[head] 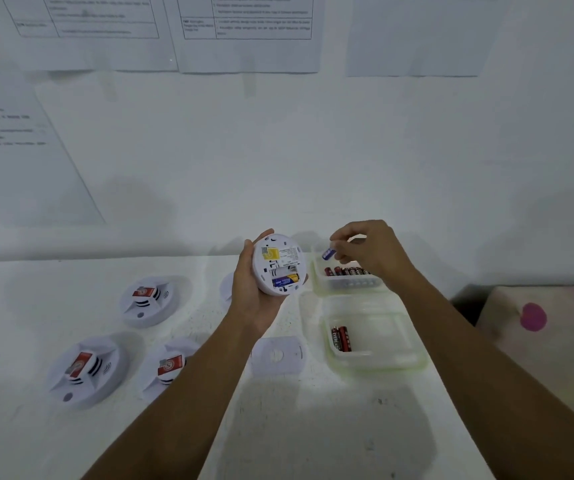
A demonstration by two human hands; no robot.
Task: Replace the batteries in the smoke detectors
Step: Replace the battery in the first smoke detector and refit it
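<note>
My left hand (250,292) grips a round white smoke detector (278,263), raised above the table with its back toward me. Its battery bay is uncovered and one blue and yellow battery (285,280) lies in the lower slot. The slot above it looks bare. My right hand (368,249) pinches a blue battery (327,253) between fingertips, just right of the detector and over the far tray (347,284), which holds a row of red batteries (346,271). The near tray (382,358) holds a few red batteries (341,338).
Three more smoke detectors lie at the left of the white table: one far (148,301), one near left (86,370), one near middle (169,367). A loose white back cover (276,355) lies below my left wrist. Papers hang on the wall. A patterned cloth (535,317) is at the right.
</note>
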